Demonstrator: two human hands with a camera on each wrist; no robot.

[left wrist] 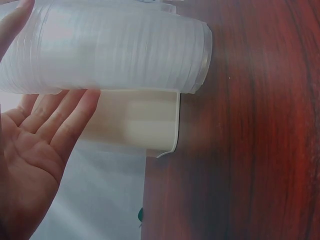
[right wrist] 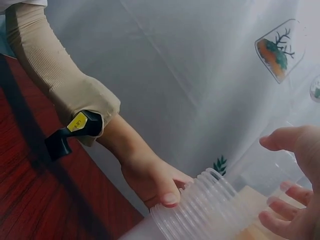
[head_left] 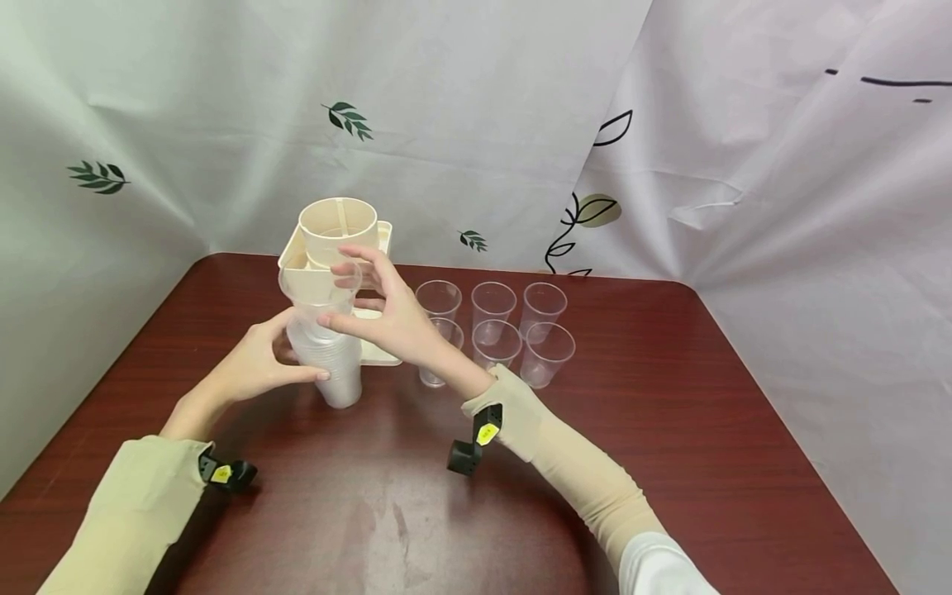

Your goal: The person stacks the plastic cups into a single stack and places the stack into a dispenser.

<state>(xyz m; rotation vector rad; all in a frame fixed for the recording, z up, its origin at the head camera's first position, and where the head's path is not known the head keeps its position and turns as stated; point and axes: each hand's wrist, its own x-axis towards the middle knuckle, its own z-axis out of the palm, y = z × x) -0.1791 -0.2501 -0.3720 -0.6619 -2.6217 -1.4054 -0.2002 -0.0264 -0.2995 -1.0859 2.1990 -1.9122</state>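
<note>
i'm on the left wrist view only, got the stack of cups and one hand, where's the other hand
Observer: The right hand is up around the top cup, thumb on the near side; I can't tell how firmly, if at all, it grips.

Operator: ok, how many cups are standing apart from the stack

Observer: Six clear cups, in two rows of three on the table, to the right of the stack of cups.

Operator: and that cream thing behind the stack, what's its top like

Observer: The cream holder has a round, open-topped tube at its top.
</note>
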